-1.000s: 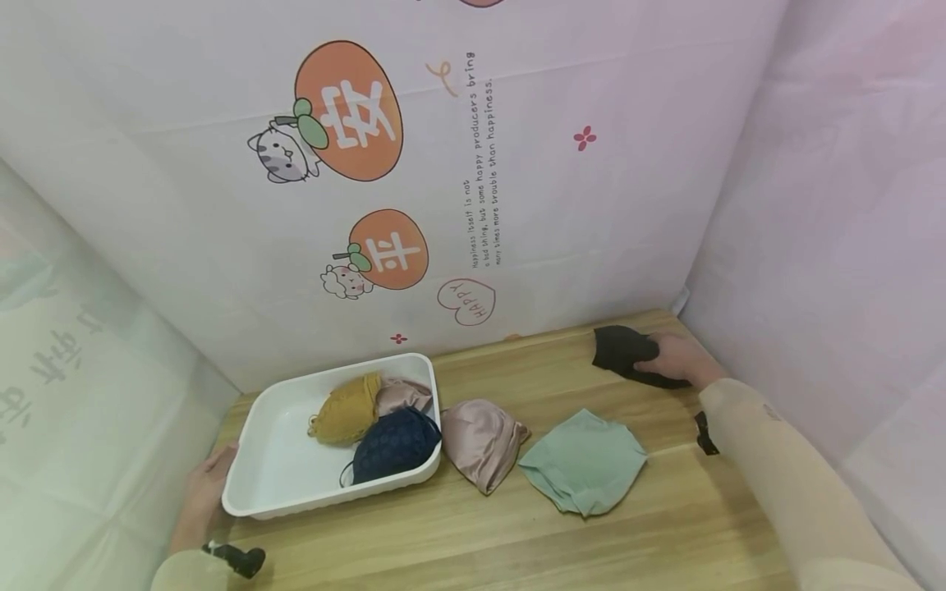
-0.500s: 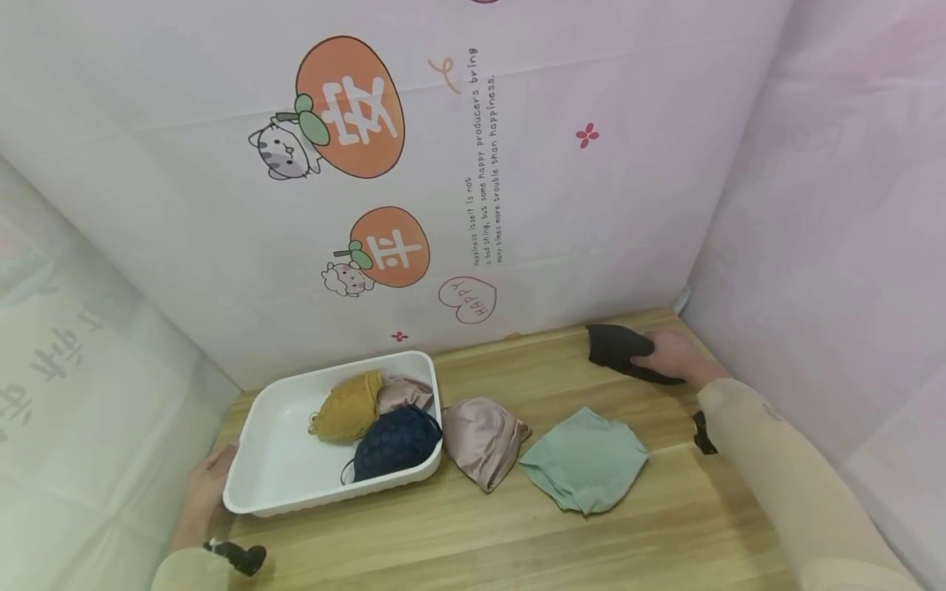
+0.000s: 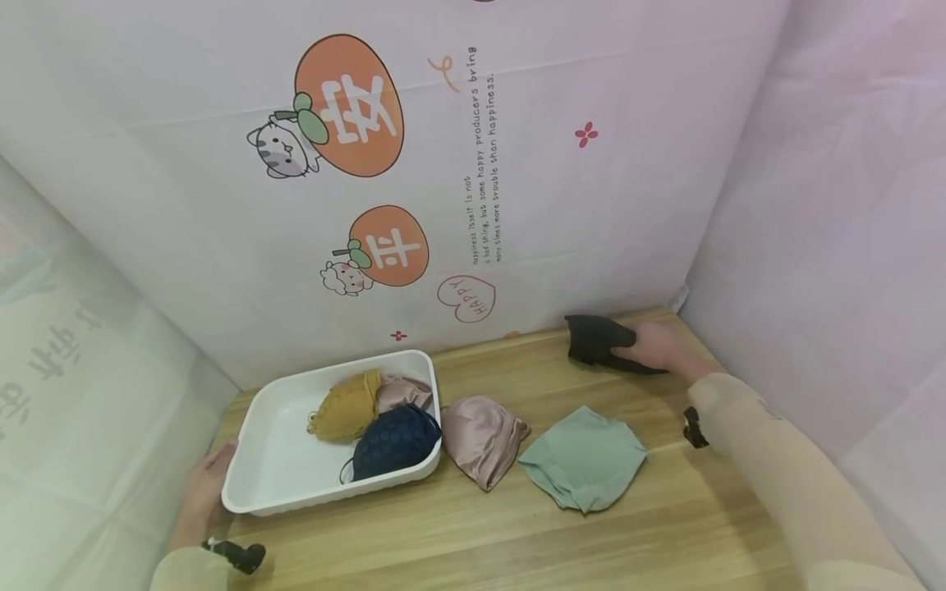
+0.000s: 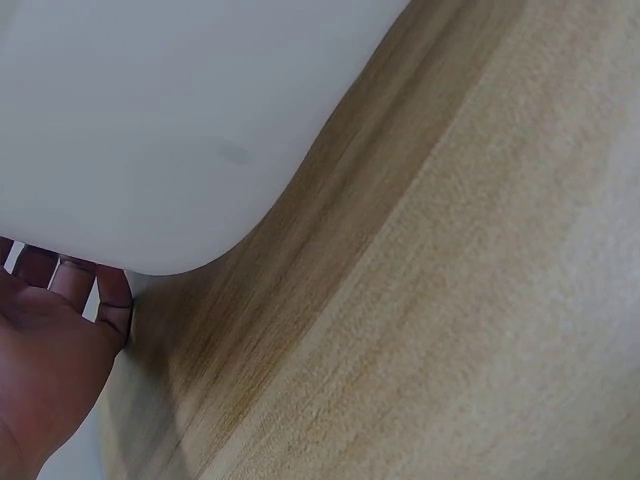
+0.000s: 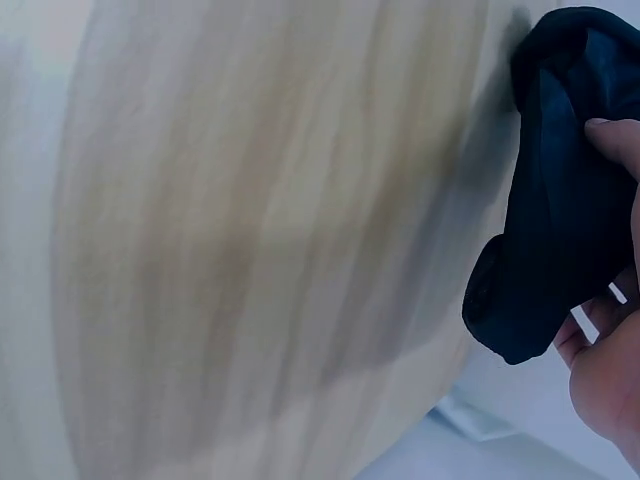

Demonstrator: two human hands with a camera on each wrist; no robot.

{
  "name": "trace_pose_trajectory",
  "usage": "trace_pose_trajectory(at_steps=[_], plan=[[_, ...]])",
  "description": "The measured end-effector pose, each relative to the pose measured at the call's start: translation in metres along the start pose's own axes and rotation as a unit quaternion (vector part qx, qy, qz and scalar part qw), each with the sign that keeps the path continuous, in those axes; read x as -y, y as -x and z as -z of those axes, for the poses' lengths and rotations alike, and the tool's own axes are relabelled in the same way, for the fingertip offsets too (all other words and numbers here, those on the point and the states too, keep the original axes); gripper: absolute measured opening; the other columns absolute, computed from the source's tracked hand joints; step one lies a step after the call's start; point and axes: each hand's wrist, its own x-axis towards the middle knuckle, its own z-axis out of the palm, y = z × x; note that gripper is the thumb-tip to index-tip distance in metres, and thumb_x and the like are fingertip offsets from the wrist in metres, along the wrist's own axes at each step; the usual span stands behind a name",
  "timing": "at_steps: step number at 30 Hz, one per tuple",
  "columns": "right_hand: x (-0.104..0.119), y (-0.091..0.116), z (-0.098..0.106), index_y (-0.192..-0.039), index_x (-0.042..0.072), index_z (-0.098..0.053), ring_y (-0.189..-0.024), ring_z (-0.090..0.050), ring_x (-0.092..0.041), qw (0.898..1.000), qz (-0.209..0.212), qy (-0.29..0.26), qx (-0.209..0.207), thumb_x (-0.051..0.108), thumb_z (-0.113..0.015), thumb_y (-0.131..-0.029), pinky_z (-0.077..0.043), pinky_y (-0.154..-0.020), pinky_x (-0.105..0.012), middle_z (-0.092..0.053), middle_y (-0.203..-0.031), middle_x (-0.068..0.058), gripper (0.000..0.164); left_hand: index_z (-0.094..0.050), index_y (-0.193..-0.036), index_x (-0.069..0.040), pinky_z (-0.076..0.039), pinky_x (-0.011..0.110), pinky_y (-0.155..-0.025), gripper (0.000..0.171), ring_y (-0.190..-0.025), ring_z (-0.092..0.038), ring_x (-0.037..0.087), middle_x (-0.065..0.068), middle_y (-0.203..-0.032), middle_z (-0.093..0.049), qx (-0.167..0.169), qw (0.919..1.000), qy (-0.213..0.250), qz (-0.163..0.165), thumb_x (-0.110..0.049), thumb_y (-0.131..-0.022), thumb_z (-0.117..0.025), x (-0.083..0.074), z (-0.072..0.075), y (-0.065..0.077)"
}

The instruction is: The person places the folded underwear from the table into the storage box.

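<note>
At the far right of the table in the head view, my right hand (image 3: 656, 345) grips a folded black bra (image 3: 594, 340), thumb on top. The right wrist view shows the thumb pressed on the smooth black cloth (image 5: 570, 210) and the other fingers beneath it. At the left, my left hand (image 3: 203, 488) rests against the outer end of a white tray (image 3: 277, 460); the tray wall partly hides its fingers in the left wrist view. A yellow bra (image 3: 346, 407), a navy bra (image 3: 395, 443) and a dusty pink one (image 3: 402, 393) lie in the tray's right half.
Just right of the tray lies a satiny pink bra (image 3: 482, 439), and beside it a folded pale green garment (image 3: 585, 460). All stand on a wood-grain table (image 3: 458, 542), closed in by printed white cloth walls (image 3: 532, 180) at the back and sides.
My right hand has moved a little to the left along the back of the table, carrying the black bra. The left hand and the tray have stayed in place.
</note>
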Motion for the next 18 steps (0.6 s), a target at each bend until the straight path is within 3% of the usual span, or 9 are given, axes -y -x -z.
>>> trace_pose_trajectory(at_steps=[7,10,15,18], plan=[[0.021,-0.004,0.008,-0.12,0.006,-0.067,-0.099,-0.07,-0.036,1.0,0.022,-0.018,0.01,0.044,-0.069,-0.09,-0.057,-0.086,-0.055,-0.074,-0.108,-0.018,0.049,-0.018,-0.158,-0.01,-0.021,0.058,-0.125,0.091,-0.153,-0.014,0.044,0.018,-0.166,-0.017,-0.001,1.0,0.003,0.001,-0.073,-0.095,-0.037,0.0,0.0,0.0],[0.028,-0.008,0.007,-0.118,0.007,-0.068,-0.102,-0.069,-0.038,0.999,0.037,-0.026,0.0,0.042,-0.07,-0.09,-0.056,-0.09,-0.056,-0.074,-0.111,-0.017,0.046,-0.018,-0.159,-0.011,-0.021,0.059,-0.125,0.092,-0.153,-0.014,0.044,0.018,-0.166,-0.017,0.001,1.0,0.0,0.003,-0.074,-0.094,-0.035,-0.002,-0.001,0.001],[0.042,-0.011,0.007,-0.13,0.003,-0.063,-0.113,-0.065,-0.042,0.997,0.063,-0.032,-0.025,0.038,-0.074,-0.088,-0.053,-0.098,-0.058,-0.068,-0.125,-0.021,0.055,-0.017,-0.159,-0.011,-0.021,0.058,-0.125,0.092,-0.153,-0.014,0.043,0.017,-0.166,-0.016,0.005,0.9999,0.007,0.006,-0.074,-0.094,-0.035,-0.002,-0.001,0.003],[0.052,-0.013,0.009,-0.129,0.0,-0.062,-0.111,-0.065,-0.043,0.996,0.077,-0.027,-0.036,0.037,-0.075,-0.087,-0.053,-0.096,-0.059,-0.068,-0.123,-0.024,0.057,-0.018,-0.159,-0.011,-0.022,0.057,-0.125,0.093,-0.153,-0.016,0.043,0.018,-0.166,-0.017,0.005,0.9999,0.013,0.006,-0.074,-0.094,-0.036,-0.001,-0.002,0.003]])
